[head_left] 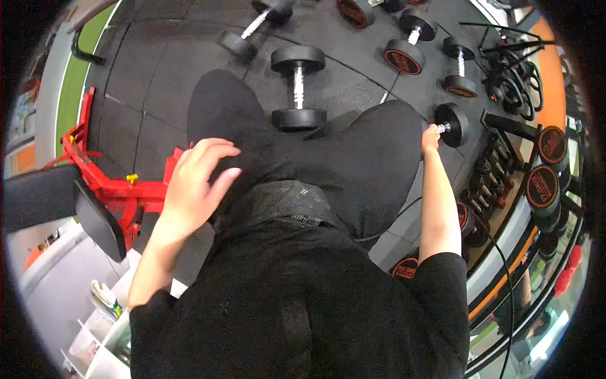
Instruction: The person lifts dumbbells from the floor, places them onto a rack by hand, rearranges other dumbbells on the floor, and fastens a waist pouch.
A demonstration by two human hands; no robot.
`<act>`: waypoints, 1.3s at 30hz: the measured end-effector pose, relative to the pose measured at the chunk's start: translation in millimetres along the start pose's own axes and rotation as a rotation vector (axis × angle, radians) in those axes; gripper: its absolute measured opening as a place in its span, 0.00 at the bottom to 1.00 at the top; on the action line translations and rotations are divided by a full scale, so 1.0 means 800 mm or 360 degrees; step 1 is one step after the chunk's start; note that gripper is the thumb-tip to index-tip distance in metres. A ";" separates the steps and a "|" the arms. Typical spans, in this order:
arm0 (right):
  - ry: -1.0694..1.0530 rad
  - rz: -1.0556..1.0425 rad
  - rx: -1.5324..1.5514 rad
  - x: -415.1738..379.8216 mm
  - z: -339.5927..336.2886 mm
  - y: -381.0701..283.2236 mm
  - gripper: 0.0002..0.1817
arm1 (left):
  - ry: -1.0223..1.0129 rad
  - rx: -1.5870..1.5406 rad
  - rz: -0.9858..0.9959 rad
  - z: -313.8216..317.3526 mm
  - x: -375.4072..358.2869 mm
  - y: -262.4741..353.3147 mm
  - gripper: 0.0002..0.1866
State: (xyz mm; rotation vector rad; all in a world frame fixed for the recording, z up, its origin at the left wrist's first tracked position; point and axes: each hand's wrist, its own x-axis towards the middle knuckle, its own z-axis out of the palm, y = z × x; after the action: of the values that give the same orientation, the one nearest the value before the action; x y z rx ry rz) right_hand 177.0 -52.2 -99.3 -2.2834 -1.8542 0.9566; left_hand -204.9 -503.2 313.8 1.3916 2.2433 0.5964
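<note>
My right hand (432, 138) is closed around the silver handle of a black dumbbell (452, 125), beside my right knee; the dumbbell's near end is hidden behind my leg. Over my left thigh, my left hand (203, 177) hangs with fingers bent and thumb apart, holding nothing. Between my knees, on the black floor, lies another dumbbell (298, 88) with a chrome grip.
More dumbbells lie ahead, including one at front left (255, 26) and one with an orange-lettered end (409, 44). A red-framed bench (113, 183) stands at left. At right is a dumbbell rack (543, 189), with a black cable (502, 252) hanging nearby.
</note>
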 end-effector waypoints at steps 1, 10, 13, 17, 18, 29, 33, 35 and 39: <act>0.0032 0.0120 0.0162 -0.014 -0.007 -0.012 0.44 | 0.0022 0.0047 0.0058 0.002 -0.004 -0.012 0.11; -0.0109 -0.0125 -0.0665 -0.084 -0.037 -0.060 0.43 | -0.0139 -0.0120 0.0192 0.054 0.023 -0.029 0.05; -0.0105 -0.0060 -0.0489 -0.082 -0.034 -0.049 0.40 | -0.0125 -0.0220 0.0098 0.056 0.027 -0.022 0.06; -0.0091 -0.0126 -0.0464 -0.075 -0.035 -0.056 0.38 | -0.0275 -0.0387 0.0097 0.054 0.014 -0.013 0.07; -0.0101 -0.0136 -0.0468 -0.075 -0.034 -0.057 0.38 | -0.0270 -0.0386 0.0083 0.054 0.013 -0.007 0.07; -0.0015 -0.0125 -0.0448 -0.051 -0.019 -0.051 0.31 | -0.0241 -0.0035 0.0557 0.069 0.007 0.026 0.12; -0.0057 -0.0207 -0.0617 -0.061 -0.024 -0.055 0.38 | -0.0189 0.0095 0.0591 0.082 -0.001 0.027 0.07; -0.0050 -0.0232 -0.0638 -0.067 -0.028 -0.059 0.41 | -0.0129 0.0105 0.0615 0.084 -0.003 0.033 0.07; -0.0094 -0.0206 -0.0614 -0.077 -0.034 -0.062 0.45 | -0.0021 0.0071 0.0654 0.087 -0.005 0.034 0.06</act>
State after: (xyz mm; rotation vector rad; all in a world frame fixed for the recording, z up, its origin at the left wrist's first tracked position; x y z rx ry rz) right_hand 141.9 -84.5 -30.7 -2.3068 -2.3566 0.7065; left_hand -144.3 -486.9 272.6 1.8919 1.9781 0.6662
